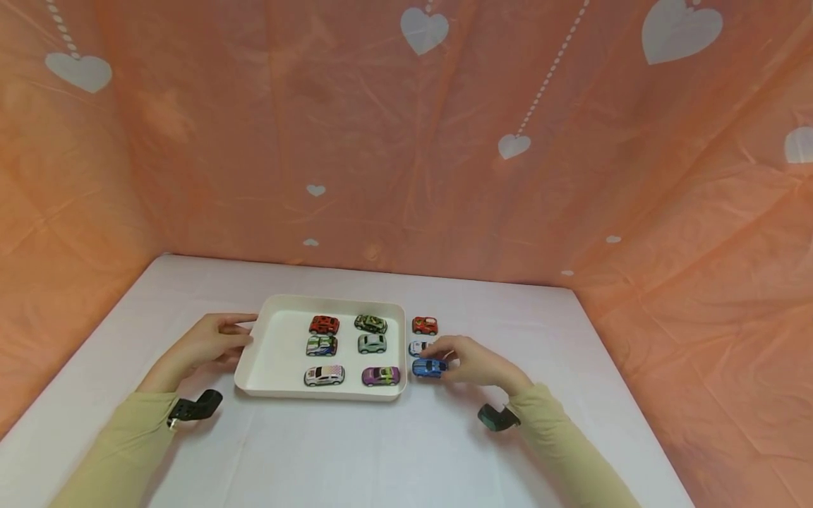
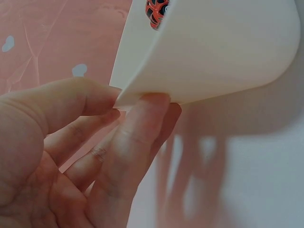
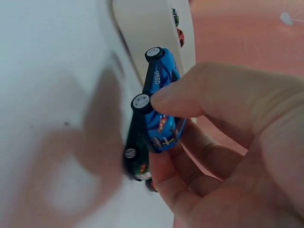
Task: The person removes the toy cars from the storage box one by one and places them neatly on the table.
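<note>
In the head view my left hand (image 1: 206,344) is at the left side of a white rectangular tray (image 1: 269,346). The left wrist view shows fingers and thumb (image 2: 102,97) pinching its rim. My right hand (image 1: 476,361), just beyond the tray's right side, pinches a blue toy car (image 1: 429,367) between thumb and fingers. Up close, that blue car (image 3: 164,95) shows dark wheels with pale hubs. Behind it are a white-and-blue toy car (image 1: 419,347), partly covered by the fingers, and a red toy car (image 1: 425,325).
Inside the tray several toy cars stand in two columns, among them a red-black one (image 1: 324,324), a camouflage one (image 1: 371,324), a mint one (image 1: 372,343) and a purple one (image 1: 381,376). An orange curtain (image 1: 362,155) borders the white table (image 1: 305,451).
</note>
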`<state>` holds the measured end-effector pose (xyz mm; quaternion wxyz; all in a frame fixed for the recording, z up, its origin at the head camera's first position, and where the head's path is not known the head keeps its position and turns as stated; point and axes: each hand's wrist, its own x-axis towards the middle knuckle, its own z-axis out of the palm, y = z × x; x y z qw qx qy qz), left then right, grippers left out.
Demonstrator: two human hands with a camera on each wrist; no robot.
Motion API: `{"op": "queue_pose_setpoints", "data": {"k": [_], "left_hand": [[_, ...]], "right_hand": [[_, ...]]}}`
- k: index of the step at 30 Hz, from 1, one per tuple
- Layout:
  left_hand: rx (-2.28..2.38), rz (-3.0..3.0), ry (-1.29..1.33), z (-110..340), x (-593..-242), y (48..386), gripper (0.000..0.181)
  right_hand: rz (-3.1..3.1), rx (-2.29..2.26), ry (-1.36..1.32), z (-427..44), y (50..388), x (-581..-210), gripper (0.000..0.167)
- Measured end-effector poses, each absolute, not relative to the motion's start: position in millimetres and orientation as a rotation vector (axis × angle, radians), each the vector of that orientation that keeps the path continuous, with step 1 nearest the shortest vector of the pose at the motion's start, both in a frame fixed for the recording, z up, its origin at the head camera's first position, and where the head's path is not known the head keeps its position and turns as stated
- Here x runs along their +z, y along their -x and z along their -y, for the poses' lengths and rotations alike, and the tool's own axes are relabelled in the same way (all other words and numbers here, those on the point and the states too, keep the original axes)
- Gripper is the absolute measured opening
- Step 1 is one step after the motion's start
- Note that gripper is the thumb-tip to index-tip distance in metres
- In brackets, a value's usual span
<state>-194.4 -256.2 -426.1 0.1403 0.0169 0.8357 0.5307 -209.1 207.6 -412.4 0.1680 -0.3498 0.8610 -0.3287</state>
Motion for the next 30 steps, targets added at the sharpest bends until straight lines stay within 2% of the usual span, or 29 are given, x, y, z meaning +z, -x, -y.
{"op": "queue_pose_setpoints", "data": {"k": [10, 30], "left_hand": [[1.529, -2.426, -0.043, 256, -428, 194, 0.059], [1.506, -2.436, -0.042, 256, -428, 195, 0.057]], "right_hand": [[-2.484, -0.948, 0.923, -209, 204, -427, 0.049], [-2.499, -0.929, 0.935, -212, 199, -437, 0.041]]}}
